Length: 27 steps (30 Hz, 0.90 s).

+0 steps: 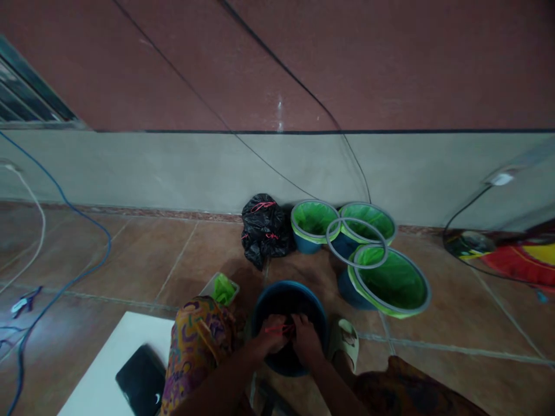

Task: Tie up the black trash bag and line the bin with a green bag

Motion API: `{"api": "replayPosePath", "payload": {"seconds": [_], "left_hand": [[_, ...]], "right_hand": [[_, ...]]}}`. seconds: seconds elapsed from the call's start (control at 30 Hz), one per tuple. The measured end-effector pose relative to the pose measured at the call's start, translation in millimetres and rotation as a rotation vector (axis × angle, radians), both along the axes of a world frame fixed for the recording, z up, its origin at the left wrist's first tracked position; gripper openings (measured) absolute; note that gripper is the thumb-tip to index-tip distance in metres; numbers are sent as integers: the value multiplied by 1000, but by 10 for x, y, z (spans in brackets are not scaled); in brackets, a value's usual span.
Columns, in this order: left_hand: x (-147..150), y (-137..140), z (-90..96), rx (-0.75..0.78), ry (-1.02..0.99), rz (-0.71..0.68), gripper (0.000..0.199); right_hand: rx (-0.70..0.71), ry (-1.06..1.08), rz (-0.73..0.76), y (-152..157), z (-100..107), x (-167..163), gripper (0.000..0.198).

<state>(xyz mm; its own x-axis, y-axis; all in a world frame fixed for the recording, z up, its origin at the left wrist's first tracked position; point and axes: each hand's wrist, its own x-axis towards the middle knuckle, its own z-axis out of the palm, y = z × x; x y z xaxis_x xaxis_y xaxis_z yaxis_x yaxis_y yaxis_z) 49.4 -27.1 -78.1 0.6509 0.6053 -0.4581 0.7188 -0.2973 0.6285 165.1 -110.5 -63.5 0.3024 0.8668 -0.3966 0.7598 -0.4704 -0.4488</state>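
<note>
With the blue bin [289, 282] as the middle of the clock, and 12 toward the wall [208, 167], both hands are inside the bin. It stands on the tiled floor [182, 268] between the person's legs, and its inside is so dim that the dark contents merge with its shaded wall. A red drawstring [280, 329] shows near the centre of the bin, crossing the fingers of the left hand [272, 338]. The right hand [306, 338] is just beside it, its fingers pointing down into the bin. I cannot tell whether the fingers of either hand are clamped on anything.

Between 11 and 12 o'clock, a black plastic bundle [260, 222] sits near the wall with red ties showing in several spots; whether it is one bag or more is unclear.

Three more blue bins stand close together: the first bin [307, 247] between 12 and 1, the second bin [344, 244] between 1 and 2, the third bin [353, 292] between 2 and 3. Each has a bright green liner [392, 283] folded over its edge and a grey rim. A loose grey ring [364, 267] lies across all three.

At 10 o'clock, beside the patterned clothing [193, 346], a small white tray [209, 285] holds crumpled light-green material [223, 288].
</note>
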Motion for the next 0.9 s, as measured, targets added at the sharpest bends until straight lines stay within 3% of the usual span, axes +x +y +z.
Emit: {"api": "replayPosePath", "payload": {"seconds": [0.07, 0.13, 0.37, 0.57, 0.8, 0.9], "left_hand": [[-33, -27, -5, -14, 49, -14, 14], [-47, -31, 3, -23, 68, 3, 12], [5, 1, 137, -28, 67, 141, 23], [-53, -8, 375, 30, -144, 178, 26], [11, 20, 706, 153, -201, 135, 33], [7, 25, 922, 128, -217, 116, 31]], "right_hand": [[-82, 35, 22, 19, -14, 3, 51], [-111, 70, 34, 39, -3, 24, 46], [104, 53, -28, 69, 127, 24, 44], [133, 157, -17, 118, 326, 101, 36], [263, 227, -16, 111, 644, 196, 36], [306, 223, -21, 83, 736, 249, 35]]}}
